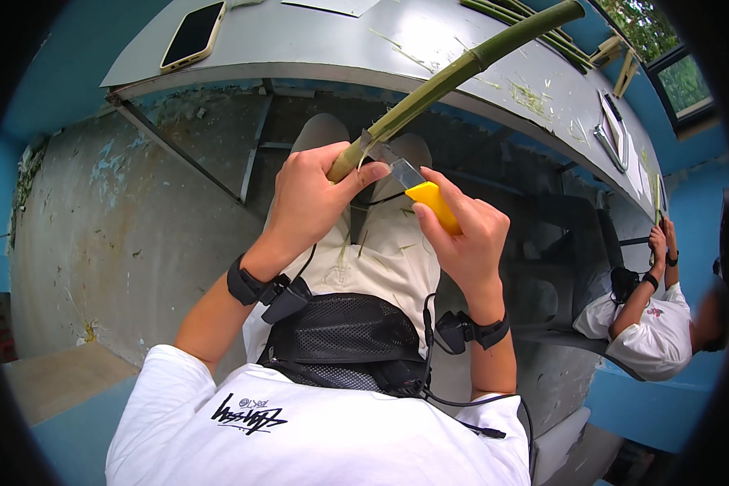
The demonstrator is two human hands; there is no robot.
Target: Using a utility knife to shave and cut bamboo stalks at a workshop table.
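2 hands busy: my left hand [312,202] grips the green stalk [454,74], my right hand [462,235] clasps the yellow knife [429,198], blade shaving its end; next stroke needs steady control.

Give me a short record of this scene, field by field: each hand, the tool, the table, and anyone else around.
left hand: left hand grips the near end of a green bamboo stalk
right hand: right hand holds a yellow-handled knife
blade: set against the stalk's cut end, beside the left thumb
table: grey table with a phone and green shavings
nearby: another person sits at right, hands raised
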